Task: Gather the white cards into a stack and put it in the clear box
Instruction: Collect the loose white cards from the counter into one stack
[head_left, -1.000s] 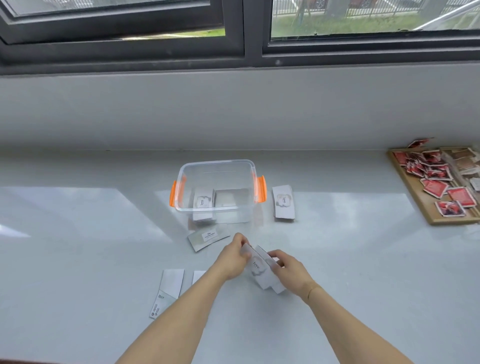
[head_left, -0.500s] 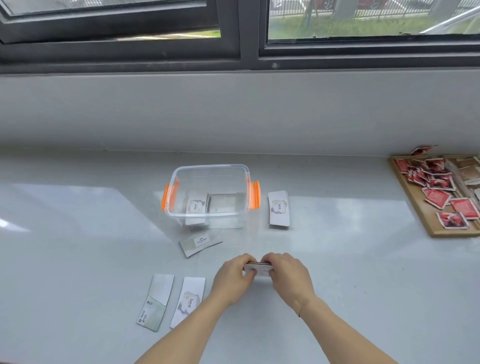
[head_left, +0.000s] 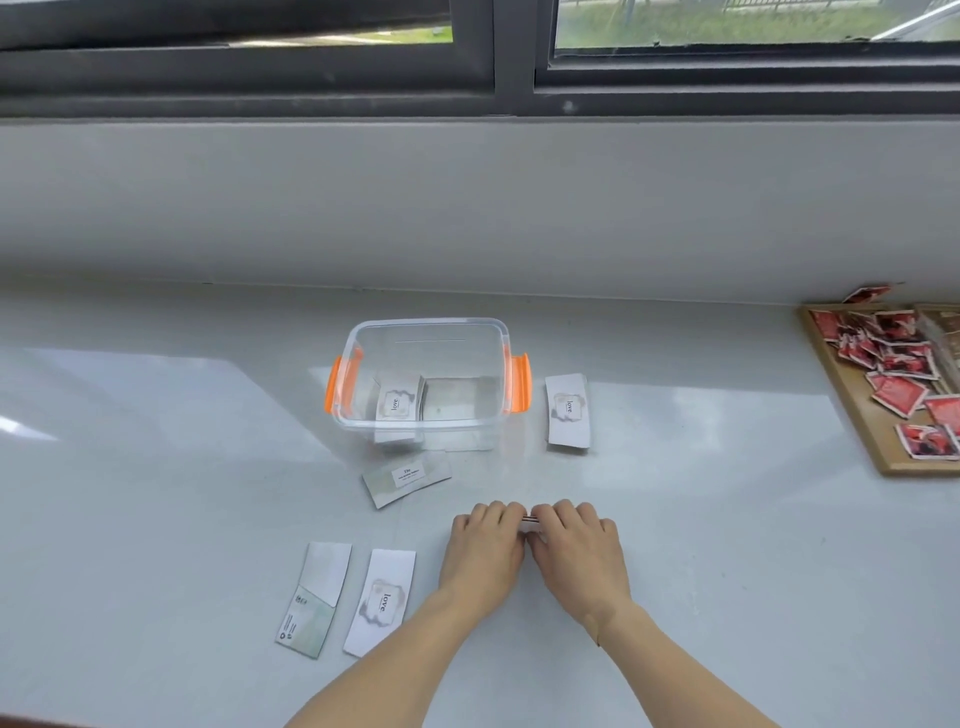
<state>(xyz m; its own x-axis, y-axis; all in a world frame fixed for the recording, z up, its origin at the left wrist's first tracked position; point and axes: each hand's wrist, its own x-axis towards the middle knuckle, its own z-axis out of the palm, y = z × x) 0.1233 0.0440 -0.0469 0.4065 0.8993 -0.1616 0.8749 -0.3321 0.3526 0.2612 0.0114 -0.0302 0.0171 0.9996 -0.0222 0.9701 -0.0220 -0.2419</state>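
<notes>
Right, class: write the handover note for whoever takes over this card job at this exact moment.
Left hand and right hand: both closed on a small stack of white cards, squared between them low over the counter.
Clear box: open, some cards already inside.
Loose on the counter: one card in front of the box, one right of the box, two near the left forearm.
Done: part of the stack gathered.
Left: collect the four loose cards and put the stack in the box.

"love" printed on card inside clear box (head_left: 395, 405), on card right of box (head_left: 568, 410), and on near card (head_left: 383, 603); smaller label print on the other cards illegible.
</notes>
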